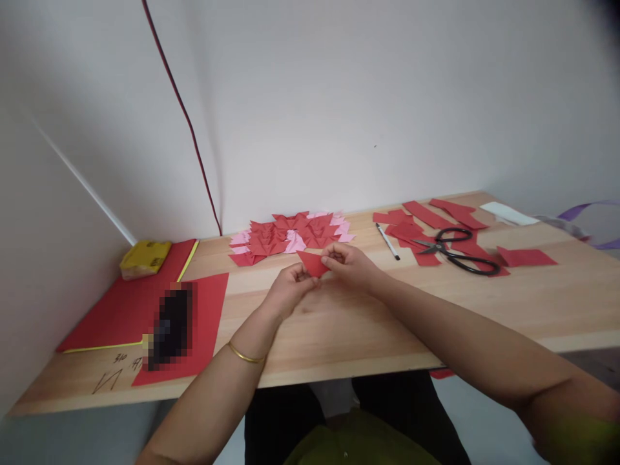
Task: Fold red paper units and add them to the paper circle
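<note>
soft even light, faint shadows, stretched blurry edges, pixelated patch (172,326)

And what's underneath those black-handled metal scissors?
Flat red paper pieces lie under the black-handled metal scissors, on the light-brown wooden tabletop. Whatever the scissors and overlapping paper directly cover can't be seen.

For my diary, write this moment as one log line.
left hand: holds red paper; right hand: holds it too; scissors: on scraps
</note>
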`<state>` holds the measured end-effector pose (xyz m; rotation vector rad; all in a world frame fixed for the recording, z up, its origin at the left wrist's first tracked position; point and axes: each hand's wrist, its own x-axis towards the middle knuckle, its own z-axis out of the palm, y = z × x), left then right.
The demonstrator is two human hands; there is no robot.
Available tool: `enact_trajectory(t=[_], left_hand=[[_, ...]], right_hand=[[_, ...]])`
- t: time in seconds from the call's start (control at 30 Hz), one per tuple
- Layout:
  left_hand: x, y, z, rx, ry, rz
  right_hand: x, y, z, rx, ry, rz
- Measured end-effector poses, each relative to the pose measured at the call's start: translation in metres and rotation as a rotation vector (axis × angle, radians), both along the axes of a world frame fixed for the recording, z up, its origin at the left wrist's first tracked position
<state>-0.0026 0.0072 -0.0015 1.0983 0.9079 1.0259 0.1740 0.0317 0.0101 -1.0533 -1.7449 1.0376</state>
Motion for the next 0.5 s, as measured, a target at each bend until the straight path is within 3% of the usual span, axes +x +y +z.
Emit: enact_trajectory(t=[0.17, 0.3, 0.5], left_hand=[[-0.004, 0.004, -0.001, 0.135, 0.055, 0.194], [-0.004, 0.004, 0.001, 0.213, 0.206, 0.181], [-0.003, 0.001, 0.007, 0.39, 0.397, 0.181]], right_hand=[[0.0, -0.004, 0.001, 0.102, -0.118, 0.049], [-0.008, -0.012, 0.004, 0.132, -0.096, 0.1], [-0.012, -0.014, 0.007, 0.14, -0.099, 0.05]])
